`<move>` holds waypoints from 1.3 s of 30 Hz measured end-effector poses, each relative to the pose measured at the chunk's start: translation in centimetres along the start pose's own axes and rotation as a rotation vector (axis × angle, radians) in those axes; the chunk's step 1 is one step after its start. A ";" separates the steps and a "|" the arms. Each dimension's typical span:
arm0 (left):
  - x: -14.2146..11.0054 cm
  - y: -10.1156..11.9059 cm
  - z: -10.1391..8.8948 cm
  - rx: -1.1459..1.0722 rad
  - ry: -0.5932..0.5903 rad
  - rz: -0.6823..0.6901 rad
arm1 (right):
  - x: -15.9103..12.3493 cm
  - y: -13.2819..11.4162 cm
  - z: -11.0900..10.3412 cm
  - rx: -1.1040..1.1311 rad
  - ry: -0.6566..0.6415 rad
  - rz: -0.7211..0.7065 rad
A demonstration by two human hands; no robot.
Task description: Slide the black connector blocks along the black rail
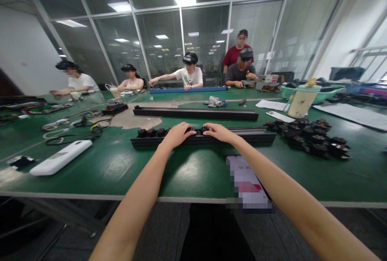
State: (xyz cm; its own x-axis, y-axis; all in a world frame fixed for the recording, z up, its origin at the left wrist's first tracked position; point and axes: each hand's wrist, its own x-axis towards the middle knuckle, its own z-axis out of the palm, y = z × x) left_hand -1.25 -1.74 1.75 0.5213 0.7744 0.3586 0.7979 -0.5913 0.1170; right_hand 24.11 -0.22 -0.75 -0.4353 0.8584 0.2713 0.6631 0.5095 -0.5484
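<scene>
Black channel (145,142) lay lengthwise across the center of the frame on the green surface (121,168), directly beneath the fingers of both hands. Small black modules (151,132) stood in a row inside its left portion; the right portion showed a bare strip.

Left hand (178,135): palm down, fingers bent and partly closed at a module near mid-channel. Right hand (219,132): palm down, thumb and forefinger partly closed at the adjacent module. Firmness of hold could not be determined for either hand. Both forearms extended from the lower edge of the frame and converged toward the channel.

Containers: the green basket (328,95), right of the frame, held dark items too indistinct to identify. The lidded tumbler (304,101) stood upright in front of it; its contents could not be determined. Loose modules (316,138) lay piled right of the channel. A second black channel (196,113) lay behind the first.
</scene>
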 end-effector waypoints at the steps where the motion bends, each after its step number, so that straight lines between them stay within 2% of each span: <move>1: 0.0 0.0 0.0 -0.003 0.002 0.002 | 0.0 0.0 0.0 -0.004 0.000 -0.004; 12: 0.1 -0.2 0.2 -0.009 0.010 0.007 | -0.2 -0.5 0.1 -0.018 0.043 -0.010; 26: 0.0 -0.1 0.2 0.017 0.005 0.003 | -0.4 0.2 -0.1 0.016 0.037 -0.074; 39: 0.0 -0.2 0.2 0.008 0.004 0.009 | -0.5 -0.3 -0.2 -0.019 0.049 -0.056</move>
State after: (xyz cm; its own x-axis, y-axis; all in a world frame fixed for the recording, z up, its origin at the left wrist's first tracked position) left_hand -1.32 -1.56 1.59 0.5277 0.7680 0.3631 0.7953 -0.5968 0.1066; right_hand 24.30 -0.81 -0.57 -0.4422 0.8302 0.3394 0.6502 0.5574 -0.5164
